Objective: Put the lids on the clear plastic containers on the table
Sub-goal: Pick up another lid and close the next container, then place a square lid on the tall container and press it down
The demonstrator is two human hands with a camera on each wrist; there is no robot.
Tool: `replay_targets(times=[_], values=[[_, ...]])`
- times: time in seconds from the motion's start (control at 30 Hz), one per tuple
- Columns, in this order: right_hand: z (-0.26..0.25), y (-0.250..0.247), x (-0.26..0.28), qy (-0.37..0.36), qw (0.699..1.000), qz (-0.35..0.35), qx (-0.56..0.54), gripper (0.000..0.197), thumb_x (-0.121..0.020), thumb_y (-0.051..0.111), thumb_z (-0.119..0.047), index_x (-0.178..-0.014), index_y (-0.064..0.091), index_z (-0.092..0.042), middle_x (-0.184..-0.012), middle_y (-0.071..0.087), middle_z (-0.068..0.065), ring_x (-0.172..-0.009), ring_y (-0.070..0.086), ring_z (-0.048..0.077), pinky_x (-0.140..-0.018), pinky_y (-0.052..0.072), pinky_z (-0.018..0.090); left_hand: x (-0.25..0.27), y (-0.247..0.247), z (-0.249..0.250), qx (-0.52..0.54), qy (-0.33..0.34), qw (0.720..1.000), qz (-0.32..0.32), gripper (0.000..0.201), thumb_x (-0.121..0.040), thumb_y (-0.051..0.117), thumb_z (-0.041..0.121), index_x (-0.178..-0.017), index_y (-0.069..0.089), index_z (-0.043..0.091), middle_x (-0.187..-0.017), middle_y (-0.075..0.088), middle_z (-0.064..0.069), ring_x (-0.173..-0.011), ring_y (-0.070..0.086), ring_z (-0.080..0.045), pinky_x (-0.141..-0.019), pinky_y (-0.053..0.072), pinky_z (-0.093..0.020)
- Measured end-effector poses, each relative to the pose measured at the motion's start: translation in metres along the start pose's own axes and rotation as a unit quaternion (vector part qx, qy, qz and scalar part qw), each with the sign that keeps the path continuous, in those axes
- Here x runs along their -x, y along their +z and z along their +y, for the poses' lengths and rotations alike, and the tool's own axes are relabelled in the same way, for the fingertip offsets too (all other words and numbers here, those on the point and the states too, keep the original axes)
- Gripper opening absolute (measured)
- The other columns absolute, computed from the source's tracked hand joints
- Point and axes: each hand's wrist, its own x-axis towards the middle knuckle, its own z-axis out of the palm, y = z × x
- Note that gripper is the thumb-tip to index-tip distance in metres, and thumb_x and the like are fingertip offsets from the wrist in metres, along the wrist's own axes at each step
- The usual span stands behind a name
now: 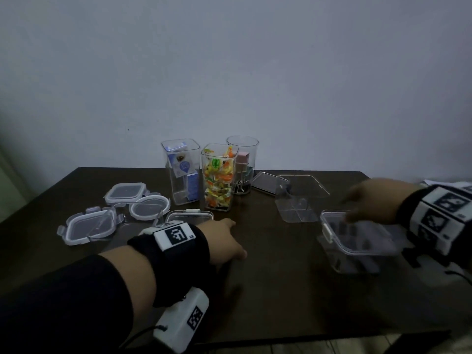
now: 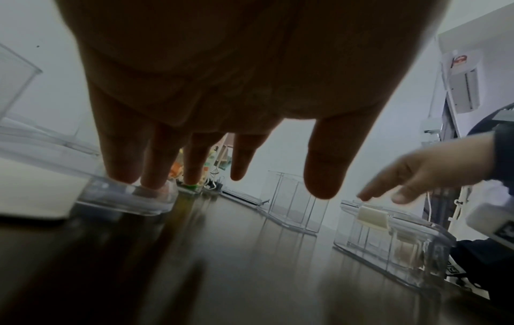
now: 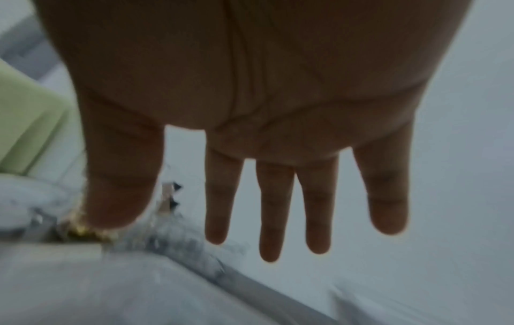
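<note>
My left hand [image 1: 229,241] [image 2: 278,184] lies flat and low over the dark table [image 1: 268,290], fingers straight. Its outer fingertips [image 2: 122,173] reach the edge of a clear rectangular lid [image 1: 190,217] [image 2: 130,198]. My right hand [image 1: 350,209] [image 3: 192,230] is spread open just above a low clear box [image 1: 357,241] [image 2: 389,239], whose lid with a white latch sits on top; I cannot tell if it touches. An open square container [image 1: 298,198] [image 2: 292,209] stands between the hands. Neither hand holds anything.
Three tall open containers stand at the back: one with blue packets [image 1: 182,172], one with sweets [image 1: 219,177], a round one with clips [image 1: 242,164]. Loose lids lie at the left: square [image 1: 126,191], round [image 1: 149,204], larger square [image 1: 89,226]. Another flat lid [image 1: 265,182] lies behind the square container.
</note>
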Motion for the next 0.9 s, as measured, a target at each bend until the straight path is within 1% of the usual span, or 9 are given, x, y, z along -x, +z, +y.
replay_targets(times=[0.1,0.23,0.33,0.5,0.63,0.7,0.77,0.83,0.9], values=[[-0.035,-0.015,-0.012,-0.052,0.996,0.051,-0.041,0.052,-0.08,0.065,-0.049,-0.13,0.055,-0.034,-0.132,0.058,-0.002,-0.121,0.052,0.02,-0.1,0.04,0.032,-0.003,0.0,0.001,-0.004,0.007,1.0,-0.002,0.082,-0.083,0.063,0.046,-0.149,0.02,0.027,-0.151,0.035,-0.004,-0.133,0.041,-0.023,-0.105,0.039,-0.03],[-0.083,-0.017,-0.032,-0.088,0.996,0.013,-0.007,0.062,-0.083,0.06,-0.048,-0.14,0.045,-0.028,-0.138,0.053,0.003,-0.125,0.049,0.024,-0.099,0.039,0.031,-0.008,-0.001,0.001,-0.01,0.022,1.0,-0.006,0.082,-0.082,0.062,0.047,-0.149,0.02,0.027,-0.149,0.036,-0.005,-0.131,0.043,-0.023,-0.105,0.041,-0.032],[-0.099,-0.016,-0.041,-0.101,0.995,-0.006,0.021,0.052,-0.085,0.059,-0.042,-0.132,0.054,-0.019,-0.129,0.059,0.006,-0.117,0.054,0.025,-0.095,0.045,0.032,-0.011,-0.003,-0.002,-0.005,0.03,0.999,-0.009,0.083,-0.082,0.063,0.047,-0.149,0.019,0.027,-0.15,0.035,-0.005,-0.132,0.042,-0.023,-0.106,0.04,-0.032],[-0.105,-0.017,-0.029,-0.147,0.989,-0.028,-0.004,0.056,-0.084,0.062,-0.035,-0.138,0.048,-0.028,-0.138,0.052,0.001,-0.124,0.049,0.021,-0.097,0.04,0.029,-0.015,-0.016,-0.005,0.02,0.047,0.998,0.024,0.085,-0.082,0.064,0.048,-0.15,0.018,0.027,-0.154,0.027,-0.004,-0.137,0.035,-0.023,-0.108,0.034,-0.031],[-0.112,-0.018,-0.02,-0.196,0.978,-0.06,-0.046,0.062,-0.082,0.064,-0.031,-0.14,0.043,-0.034,-0.138,0.053,-0.005,-0.124,0.05,0.017,-0.105,0.04,0.032,-0.018,-0.031,-0.002,0.037,0.075,0.994,0.075,0.087,-0.079,0.065,0.05,-0.149,0.02,0.025,-0.153,0.029,-0.002,-0.136,0.037,-0.019,-0.103,0.034,-0.026],[-0.11,-0.024,-0.019,-0.207,0.967,-0.08,-0.122,0.06,-0.08,0.067,-0.022,-0.137,0.048,-0.032,-0.132,0.058,-0.008,-0.119,0.055,0.014,-0.104,0.041,0.033,-0.02,-0.037,0.002,0.031,0.089,0.991,0.095,0.089,-0.077,0.066,0.054,-0.148,0.022,0.025,-0.152,0.031,-0.002,-0.135,0.037,-0.019,-0.101,0.034,-0.026],[-0.1,-0.038,-0.024,-0.204,0.954,-0.081,-0.205,0.05,-0.079,0.068,-0.013,-0.125,0.059,-0.029,-0.122,0.065,-0.007,-0.112,0.061,0.015,-0.098,0.046,0.031,-0.025,-0.042,0.009,0.011,0.097,0.989,0.107,0.093,-0.074,0.066,0.058,-0.149,0.021,0.024,-0.153,0.029,-0.003,-0.136,0.035,-0.021,-0.106,0.034,-0.031],[-0.086,-0.058,-0.031,-0.183,0.952,-0.043,-0.24,0.037,-0.079,0.068,-0.013,-0.111,0.065,-0.032,-0.114,0.07,-0.004,-0.108,0.064,0.017,-0.089,0.049,0.029,-0.034,-0.045,0.021,0.005,0.114,0.988,0.104,0.091,-0.073,0.066,0.06,-0.147,0.026,0.023,-0.149,0.035,-0.004,-0.133,0.039,-0.021,-0.105,0.036,-0.033],[-0.074,-0.076,-0.043,-0.14,0.958,0.007,-0.251,0.032,-0.081,0.066,-0.016,-0.11,0.066,-0.03,-0.11,0.071,-0.001,-0.105,0.065,0.017,-0.088,0.053,0.035,-0.047,-0.045,0.035,-0.004,0.12,0.989,0.09,0.092,-0.071,0.065,0.063,-0.145,0.029,0.023,-0.148,0.037,-0.004,-0.13,0.042,-0.022,-0.105,0.037,-0.035]])
